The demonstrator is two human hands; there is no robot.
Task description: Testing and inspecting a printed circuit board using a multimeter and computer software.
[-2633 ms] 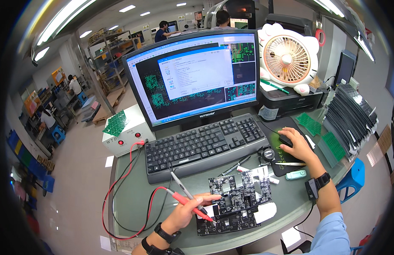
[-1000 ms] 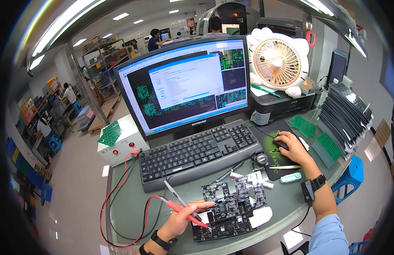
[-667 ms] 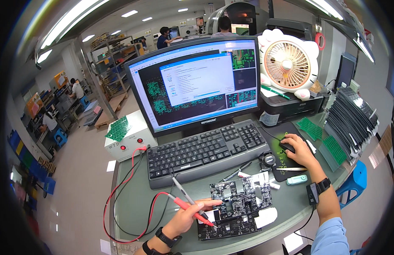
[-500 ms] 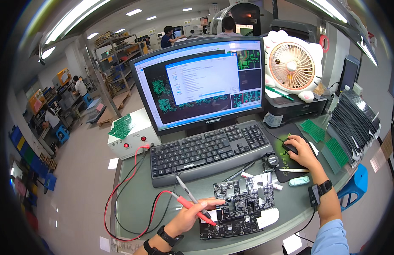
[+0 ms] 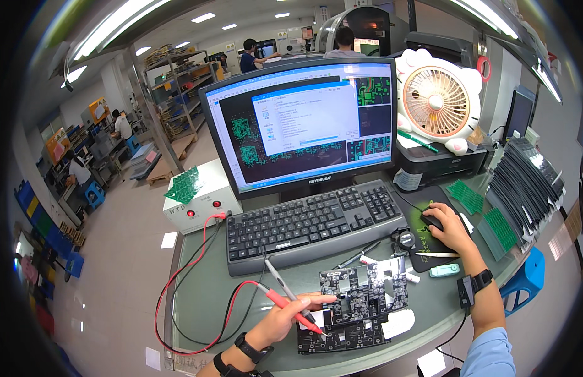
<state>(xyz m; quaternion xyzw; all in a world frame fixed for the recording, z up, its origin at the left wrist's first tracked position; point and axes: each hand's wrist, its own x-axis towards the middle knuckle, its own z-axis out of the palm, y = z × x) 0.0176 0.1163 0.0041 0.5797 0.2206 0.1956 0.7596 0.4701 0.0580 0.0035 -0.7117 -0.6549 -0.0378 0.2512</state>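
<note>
My left hand (image 5: pixel 284 322) grips a red test probe (image 5: pixel 290 308) and a grey probe (image 5: pixel 277 279), their tips resting on the left edge of a black circuit board panel (image 5: pixel 360 301) lying on the green desk mat (image 5: pixel 210 295). My right hand (image 5: pixel 450 226) rests over a black mouse (image 5: pixel 431 221) on a dark mouse pad (image 5: pixel 423 242). A black keyboard (image 5: pixel 313 223) lies beyond the board, in front of a monitor (image 5: pixel 301 122) showing circuit layouts and a dialog window.
Red and black leads (image 5: pixel 188 276) run to a white tester box (image 5: pixel 197 200) at the left. A white fan (image 5: pixel 437 94) sits on a black printer (image 5: pixel 439 164). Green boards (image 5: pixel 500 227) and stacked black panels (image 5: pixel 533 185) lie at the right. People work in the background.
The view has shifted slightly. Both hands keep their places, the left holding the probes at the board and the right on the mouse.
</note>
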